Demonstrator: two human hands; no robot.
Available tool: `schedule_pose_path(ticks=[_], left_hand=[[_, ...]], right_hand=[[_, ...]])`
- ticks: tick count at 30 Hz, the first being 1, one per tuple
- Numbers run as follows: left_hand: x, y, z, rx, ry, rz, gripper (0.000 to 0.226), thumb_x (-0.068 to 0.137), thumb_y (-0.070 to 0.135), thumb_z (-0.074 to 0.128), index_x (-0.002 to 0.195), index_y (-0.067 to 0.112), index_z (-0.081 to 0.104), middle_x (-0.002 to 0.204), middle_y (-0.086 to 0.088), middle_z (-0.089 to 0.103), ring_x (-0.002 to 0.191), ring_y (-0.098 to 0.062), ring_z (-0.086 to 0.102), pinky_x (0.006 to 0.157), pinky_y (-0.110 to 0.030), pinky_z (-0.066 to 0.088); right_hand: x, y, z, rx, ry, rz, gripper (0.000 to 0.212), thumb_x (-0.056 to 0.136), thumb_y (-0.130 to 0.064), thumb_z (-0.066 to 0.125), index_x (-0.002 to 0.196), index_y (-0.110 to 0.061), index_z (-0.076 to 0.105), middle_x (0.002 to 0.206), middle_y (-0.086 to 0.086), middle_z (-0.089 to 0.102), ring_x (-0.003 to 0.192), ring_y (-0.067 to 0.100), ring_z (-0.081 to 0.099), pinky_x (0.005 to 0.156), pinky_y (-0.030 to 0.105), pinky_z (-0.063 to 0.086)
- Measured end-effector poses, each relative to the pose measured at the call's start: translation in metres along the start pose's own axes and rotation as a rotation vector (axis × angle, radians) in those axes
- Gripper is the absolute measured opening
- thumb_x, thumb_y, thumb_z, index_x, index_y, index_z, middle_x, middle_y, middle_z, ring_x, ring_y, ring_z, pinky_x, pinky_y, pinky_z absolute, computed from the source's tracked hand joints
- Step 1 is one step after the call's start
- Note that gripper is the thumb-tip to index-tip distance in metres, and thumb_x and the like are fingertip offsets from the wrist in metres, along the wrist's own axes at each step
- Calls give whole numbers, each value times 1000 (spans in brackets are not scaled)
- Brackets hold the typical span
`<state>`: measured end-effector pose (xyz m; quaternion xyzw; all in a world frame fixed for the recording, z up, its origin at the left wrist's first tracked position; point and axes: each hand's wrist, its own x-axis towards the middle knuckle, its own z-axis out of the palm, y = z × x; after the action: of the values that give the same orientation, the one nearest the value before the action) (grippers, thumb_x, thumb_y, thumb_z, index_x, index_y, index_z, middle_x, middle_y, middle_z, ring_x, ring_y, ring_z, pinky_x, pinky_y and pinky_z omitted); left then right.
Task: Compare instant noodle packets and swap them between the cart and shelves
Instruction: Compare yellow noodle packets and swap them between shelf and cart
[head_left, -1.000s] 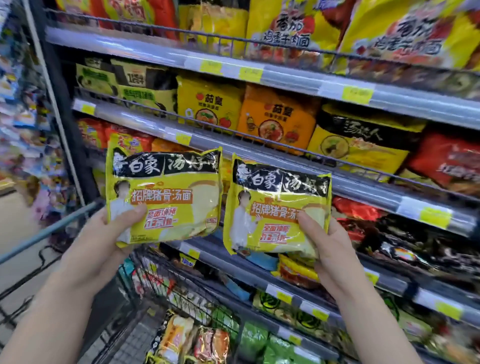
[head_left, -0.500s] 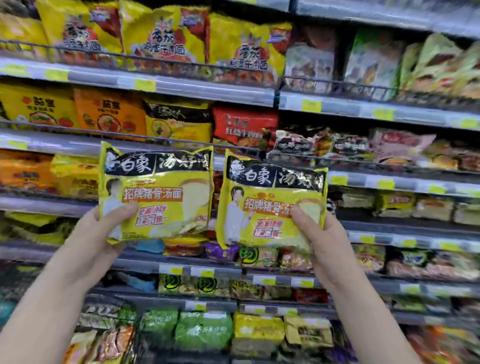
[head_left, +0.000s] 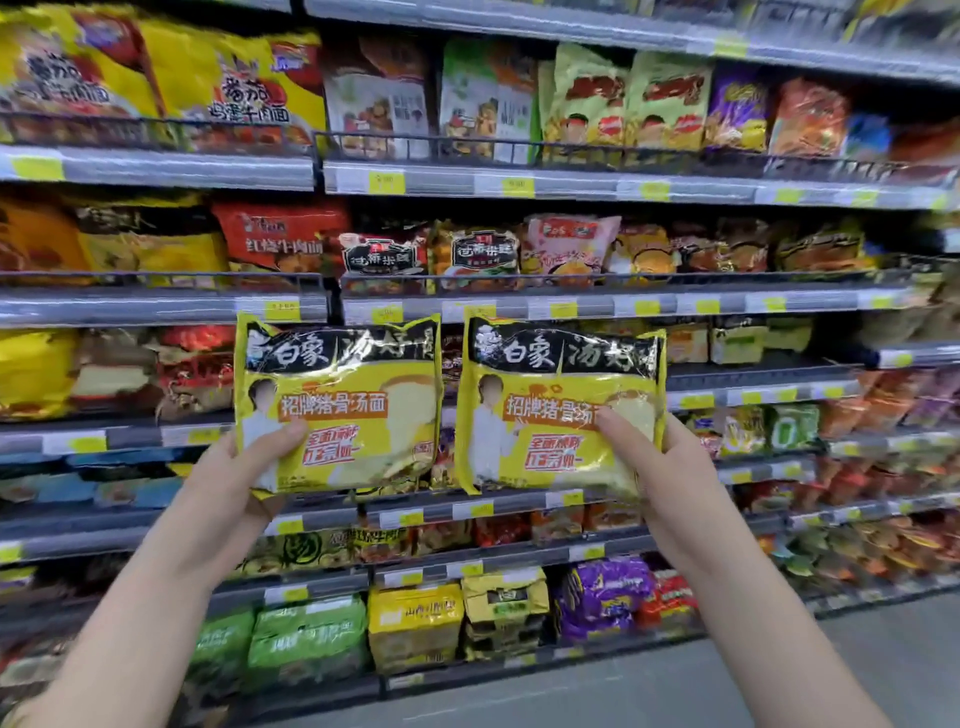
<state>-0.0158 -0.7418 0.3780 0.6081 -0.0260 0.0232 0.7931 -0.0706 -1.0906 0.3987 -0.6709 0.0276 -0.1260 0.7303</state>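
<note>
The left hand grips a yellow noodle pack by its bottom corner at 7 o'clock, thumb on the front. The right hand grips a second noodle pack just like it by the corner at 5 o'clock. The two packs are held up side by side, nearly touching, in front of the shelves full of other packs.

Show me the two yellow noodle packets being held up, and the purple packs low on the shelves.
left yellow packet (head_left: 358, 410), head view, middle of its front.
right yellow packet (head_left: 550, 415), head view, middle of its front.
purple packs (head_left: 605, 597), head view, front of the bundle.
</note>
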Motion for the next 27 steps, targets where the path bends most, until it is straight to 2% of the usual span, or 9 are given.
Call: schedule_pose_path(ticks=[4,6,9,13,16,20,22,24,27], left_hand=[[20,-15,33,-4,-17,-26,65,79,37,78,136,11,61,124,-9,73,104,-22,68,96,-44,50],[35,-24,48,1,-28,-59,63,80,33,75,137,11,59,123,-8,73,114,-28,66,98,-47,50],[58,-35,67,-5,-63,-57,77,69,42,89,135,15,60,128,-10,72,119,-30,65,108,-53,45],[95,-49,82,0,-113,-52,113,28,62,99,127,20,64,118,-4,76,103,-20,72,97,-43,50],[121,-65,87,-27,-103,-51,107,24,61,100,118,23,66,106,2,79,89,-12,76,85,-36,49],[139,-84,104,-63,-62,-80,60,61,40,87,114,24,64,94,8,80,85,-11,76,80,-34,48],[145,-94,121,-46,-35,-91,76,54,47,93,118,21,62,93,8,80,82,-8,76,83,-36,49],[148,-99,145,-29,-18,-105,70,55,44,89,115,21,61,86,13,79,76,0,74,94,-40,46],[155,-115,185,-44,34,-107,65,51,47,93,102,27,58,75,20,76,67,7,71,91,-37,42]], right_hand=[[11,9,-28,22,32,11,41,79,-42,74,116,-24,70,106,-6,80,99,13,75,86,31,54],[24,15,-40,12,44,27,42,79,-41,74,116,-22,70,105,-5,80,97,14,76,84,30,53],[49,22,-58,2,80,50,48,77,-44,76,118,-22,69,111,-1,79,105,20,74,91,36,54],[89,31,-81,-6,95,71,45,82,-39,74,121,-18,67,116,5,78,110,28,73,88,38,59],[116,42,-99,-42,106,86,45,79,-38,76,119,-20,68,116,6,78,110,27,73,100,45,54],[144,61,-125,-26,109,127,62,63,-46,83,118,-21,67,117,6,78,108,23,74,99,43,53],[159,71,-137,-21,81,136,72,56,-52,89,118,-23,68,118,5,77,110,23,74,98,42,52],[180,74,-149,-37,61,143,64,64,-49,86,118,-21,68,116,5,78,110,25,73,96,42,54],[214,78,-170,-58,0,122,40,76,-37,75,112,-20,68,108,3,80,100,19,76,90,36,55]])
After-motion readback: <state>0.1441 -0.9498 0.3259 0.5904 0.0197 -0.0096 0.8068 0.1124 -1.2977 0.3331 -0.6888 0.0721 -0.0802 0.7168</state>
